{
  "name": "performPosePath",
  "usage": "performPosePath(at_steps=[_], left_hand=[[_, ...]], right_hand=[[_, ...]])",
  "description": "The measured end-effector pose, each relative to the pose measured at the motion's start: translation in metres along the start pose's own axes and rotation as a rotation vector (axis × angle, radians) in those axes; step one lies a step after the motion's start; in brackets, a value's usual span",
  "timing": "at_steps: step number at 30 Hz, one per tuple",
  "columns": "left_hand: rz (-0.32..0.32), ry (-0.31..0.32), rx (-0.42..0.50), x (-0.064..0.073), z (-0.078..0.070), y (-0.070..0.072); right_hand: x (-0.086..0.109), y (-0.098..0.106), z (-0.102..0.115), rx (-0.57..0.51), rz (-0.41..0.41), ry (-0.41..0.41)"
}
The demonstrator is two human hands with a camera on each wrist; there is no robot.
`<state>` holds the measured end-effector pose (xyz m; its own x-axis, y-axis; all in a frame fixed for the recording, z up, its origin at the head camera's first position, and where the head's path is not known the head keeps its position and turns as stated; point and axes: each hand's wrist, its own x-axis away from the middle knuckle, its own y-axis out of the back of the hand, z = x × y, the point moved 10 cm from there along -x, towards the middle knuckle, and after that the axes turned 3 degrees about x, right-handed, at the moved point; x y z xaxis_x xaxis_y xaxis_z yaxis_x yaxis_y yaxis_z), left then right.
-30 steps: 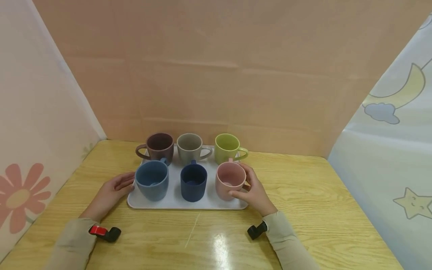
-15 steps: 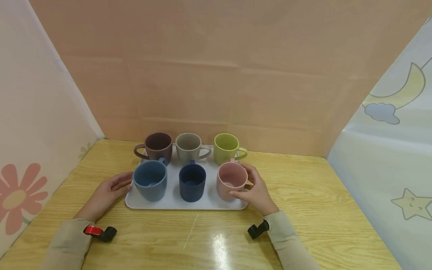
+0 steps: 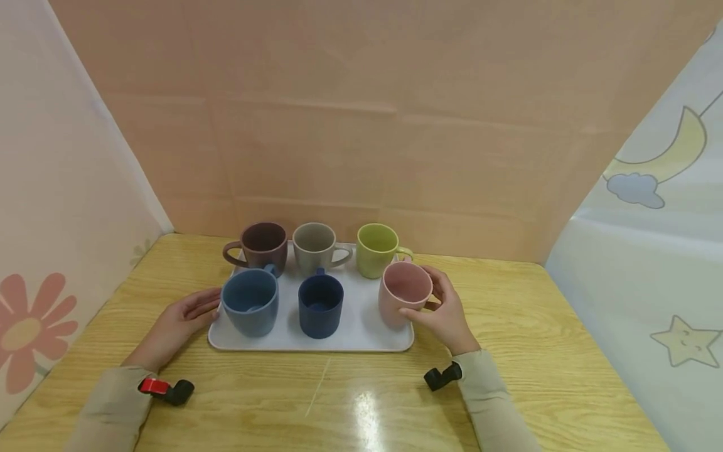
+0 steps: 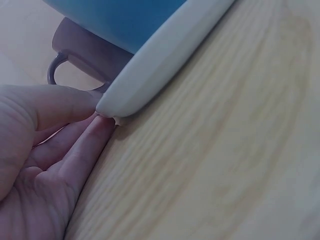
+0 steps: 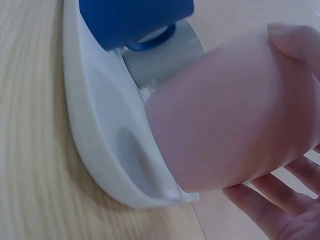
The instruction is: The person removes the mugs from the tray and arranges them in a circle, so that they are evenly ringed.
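Note:
My right hand (image 3: 449, 320) grips the pink mug (image 3: 403, 295) round its body, thumb at the near side and fingers on the far right side. In the right wrist view the pink mug (image 5: 225, 115) is raised off the white tray (image 5: 90, 125). At the left, my left hand (image 3: 177, 326) pinches the edge of the tray (image 3: 361, 341); the left wrist view has its thumb and fingers (image 4: 87, 145) at the rim. A light blue mug (image 3: 251, 304) stands on the tray beside that hand, with a navy mug (image 3: 320, 307) in the front middle.
Along the tray's back row stand a brown mug (image 3: 265, 248), a grey mug (image 3: 314, 248) and a green mug (image 3: 376, 251). Wood-grain table (image 3: 525, 326) surrounds the tray. Behind it rises a peach backdrop (image 3: 361, 157), with printed panels (image 3: 649, 276) at both sides.
The pink mug has come up off the tray and shifted right in my right hand. My left hand stays at the tray's left edge; the other mugs keep their places.

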<state>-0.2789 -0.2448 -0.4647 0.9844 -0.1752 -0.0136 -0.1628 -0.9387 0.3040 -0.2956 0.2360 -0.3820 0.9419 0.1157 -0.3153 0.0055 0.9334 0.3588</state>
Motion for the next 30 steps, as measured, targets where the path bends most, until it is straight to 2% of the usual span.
performPosePath(at_steps=[5, 12, 20, 24, 30], left_hand=[[-0.011, -0.001, 0.014, 0.000, 0.001, 0.002], [-0.022, -0.047, 0.025, -0.001, -0.005, 0.003], [-0.003, 0.019, -0.009, 0.002, 0.003, 0.000], [-0.001, 0.015, -0.003, 0.002, 0.002, 0.000], [-0.004, 0.023, 0.000, 0.002, -0.001, 0.000]], right_hand=[[-0.004, 0.014, -0.004, 0.012, -0.031, -0.010], [-0.008, 0.041, -0.005, 0.050, -0.111, -0.013], [0.000, 0.079, -0.013, 0.103, -0.206, -0.060], [-0.001, 0.102, -0.018, 0.141, -0.248, -0.072], [-0.011, 0.132, -0.031, 0.269, -0.252, -0.131]])
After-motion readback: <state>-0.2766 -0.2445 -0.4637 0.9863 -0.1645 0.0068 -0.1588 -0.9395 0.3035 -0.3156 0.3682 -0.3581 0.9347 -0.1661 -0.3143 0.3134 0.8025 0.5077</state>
